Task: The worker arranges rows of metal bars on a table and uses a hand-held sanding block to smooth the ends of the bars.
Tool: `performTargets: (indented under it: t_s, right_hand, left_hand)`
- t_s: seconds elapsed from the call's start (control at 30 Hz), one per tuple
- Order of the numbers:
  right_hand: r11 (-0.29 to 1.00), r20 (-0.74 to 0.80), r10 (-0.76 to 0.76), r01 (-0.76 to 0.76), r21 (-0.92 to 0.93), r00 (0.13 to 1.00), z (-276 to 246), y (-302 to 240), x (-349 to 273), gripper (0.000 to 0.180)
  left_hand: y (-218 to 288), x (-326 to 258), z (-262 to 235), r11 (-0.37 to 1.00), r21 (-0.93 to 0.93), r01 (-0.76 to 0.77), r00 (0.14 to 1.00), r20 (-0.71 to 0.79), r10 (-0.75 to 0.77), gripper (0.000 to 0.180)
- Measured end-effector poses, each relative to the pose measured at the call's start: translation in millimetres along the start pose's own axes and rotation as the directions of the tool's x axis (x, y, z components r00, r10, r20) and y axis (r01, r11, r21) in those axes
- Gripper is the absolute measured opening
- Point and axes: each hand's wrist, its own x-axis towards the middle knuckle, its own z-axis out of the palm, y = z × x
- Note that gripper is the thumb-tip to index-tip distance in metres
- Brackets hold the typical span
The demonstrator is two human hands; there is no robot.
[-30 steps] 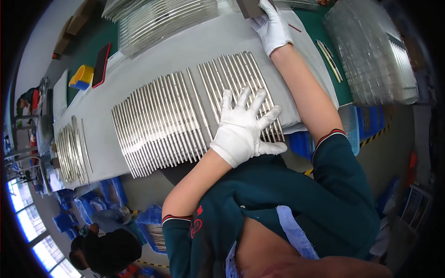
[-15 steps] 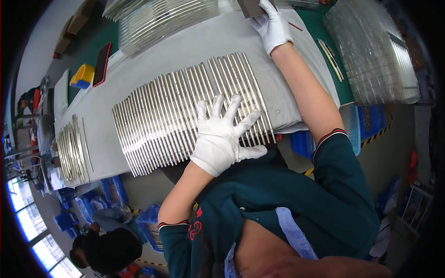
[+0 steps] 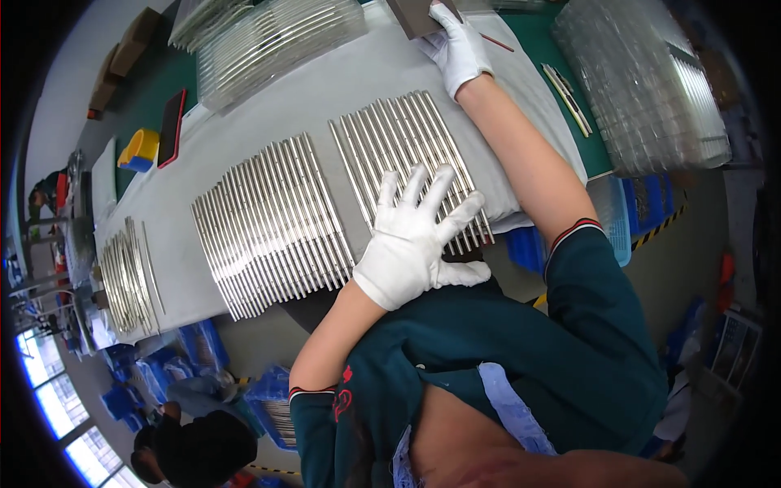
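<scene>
Shiny metal rods lie side by side on a pale cloth in two groups, a wider left group point(image 3: 268, 228) and a narrower right group point(image 3: 399, 138), with a strip of cloth between them. My left hand point(image 3: 415, 236), in a white glove, rests flat with fingers spread over the near part of the right group. At the far edge of the table my right hand point(image 3: 457, 50), also gloved, grips a grey-brown flat block point(image 3: 413, 18), whose far end is cut off by the picture's edge. A thin reddish stick point(image 3: 498, 42) lies just right of that hand.
Clear plastic trays of rods point(image 3: 281, 49) stand at the back left, and a wrapped stack point(image 3: 639, 89) at the right. A phone point(image 3: 172, 128), a yellow-and-blue tape roll point(image 3: 140, 150) and loose thin rods point(image 3: 126, 281) lie leftward. Another person point(image 3: 199, 447) is at lower left, near blue crates.
My left hand has slid rightward, and the right group of rods has parted from the left group, widening the gap. My right hand still grips the block.
</scene>
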Motion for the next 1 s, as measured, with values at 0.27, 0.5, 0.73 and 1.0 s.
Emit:
performTargets:
  t_s: [0.27, 0.5, 0.73, 1.0]
  right_hand:
    - [1.0, -0.03, 0.015, -0.015, 0.026, 0.999, 0, 3, 3, 0.058]
    - [1.0, -0.052, 0.006, -0.005, 0.022, 0.999, 0, 7, 8, 0.053]
    - [0.997, -0.043, 0.031, -0.028, 0.073, 0.999, -3, 9, 15, 0.053]
    - [0.991, 0.019, 0.05, -0.052, 0.127, 0.999, -13, 11, 26, 0.046]
  left_hand:
    - [-75, -92, -52, 0.658, 0.534, 0.53, 0.837, -0.204, -0.508, 0.081]
    - [-82, -97, -27, 0.737, 0.437, 0.515, 0.856, -0.223, -0.466, 0.071]
    - [-51, -51, -13, 0.821, 0.373, 0.431, 0.902, -0.162, -0.4, 0.078]
    - [-121, -139, -67, 0.387, 0.528, 0.755, 0.616, -0.373, -0.694, 0.084]
